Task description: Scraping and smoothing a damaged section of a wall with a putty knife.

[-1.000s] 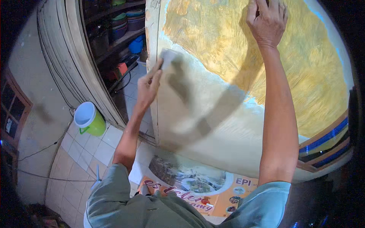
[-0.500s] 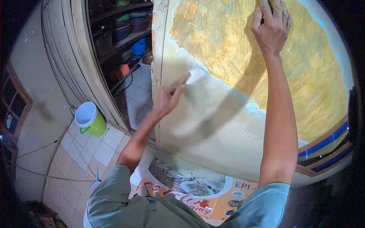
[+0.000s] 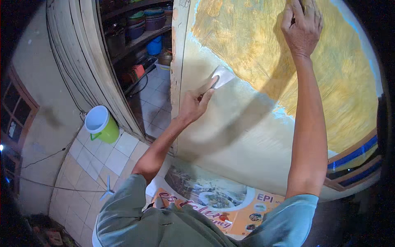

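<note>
The left hand (image 3: 192,107) grasps one pale scraper (image 3: 224,77), upper centre of the frame, by one ochre patch (image 3: 251,45); whether the right hand (image 3: 303,33), upper right, grips anything, I cannot tell; one green bucket (image 3: 108,131) stands left.

Scraper (image 3: 224,77): flat, pale blade, tilted up and rightward, its edge at the patch's lower-left border. Wall (image 3: 247,158): pale below the border. Patch (image 3: 251,45): mottled yellow-brown, streaked, partly edged in light blue.
</note>
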The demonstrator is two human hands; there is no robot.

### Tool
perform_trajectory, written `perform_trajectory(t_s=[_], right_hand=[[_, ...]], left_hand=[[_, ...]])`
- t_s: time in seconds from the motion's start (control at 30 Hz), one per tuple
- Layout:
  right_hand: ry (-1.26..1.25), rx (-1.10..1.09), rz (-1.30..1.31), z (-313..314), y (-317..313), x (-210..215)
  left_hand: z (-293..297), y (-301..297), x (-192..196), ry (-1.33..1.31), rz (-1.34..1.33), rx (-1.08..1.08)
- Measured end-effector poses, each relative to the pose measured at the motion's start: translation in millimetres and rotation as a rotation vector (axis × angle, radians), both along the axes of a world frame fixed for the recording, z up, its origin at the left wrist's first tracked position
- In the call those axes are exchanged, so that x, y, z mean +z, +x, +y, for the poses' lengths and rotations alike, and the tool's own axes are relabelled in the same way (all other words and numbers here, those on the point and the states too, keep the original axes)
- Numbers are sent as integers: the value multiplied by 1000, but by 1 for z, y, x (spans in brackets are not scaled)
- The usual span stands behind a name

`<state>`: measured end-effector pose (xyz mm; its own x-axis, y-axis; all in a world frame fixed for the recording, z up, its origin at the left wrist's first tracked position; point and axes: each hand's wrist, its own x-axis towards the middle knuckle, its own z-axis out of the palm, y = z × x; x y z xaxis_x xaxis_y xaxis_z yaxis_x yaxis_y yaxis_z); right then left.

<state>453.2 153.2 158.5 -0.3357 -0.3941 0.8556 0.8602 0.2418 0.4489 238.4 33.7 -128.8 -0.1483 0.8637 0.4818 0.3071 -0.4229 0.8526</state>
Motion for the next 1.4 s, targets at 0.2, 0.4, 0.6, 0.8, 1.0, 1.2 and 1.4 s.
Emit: perform_trajectory(t_s=[0.2, 0.4, 0.6, 0.8, 1.0, 1.2, 1.4], right_hand=[[-62, 32, 23, -2, -6, -3], [-27, 2, 26, -4, -3, -2], [-77, 17, 23, -12, 2, 1], [-55, 19, 8, -10, 0, 3], [-51, 2, 18, -10, -2, 2], [33, 93, -13, -4, -2, 13], [-45, 57, 18, -8, -16, 10]], left_hand=[[10, -57, 5, 253, -140, 159], [-2, -49, 1, 46, -123, 246], [-10, 14, 0, 136, 67, 3], [5, -42, 5, 231, -61, 220], [-2, -40, 8, 159, -146, 229], [-27, 1, 21, 62, 119, 33], [2, -53, 25, 334, -117, 238]])
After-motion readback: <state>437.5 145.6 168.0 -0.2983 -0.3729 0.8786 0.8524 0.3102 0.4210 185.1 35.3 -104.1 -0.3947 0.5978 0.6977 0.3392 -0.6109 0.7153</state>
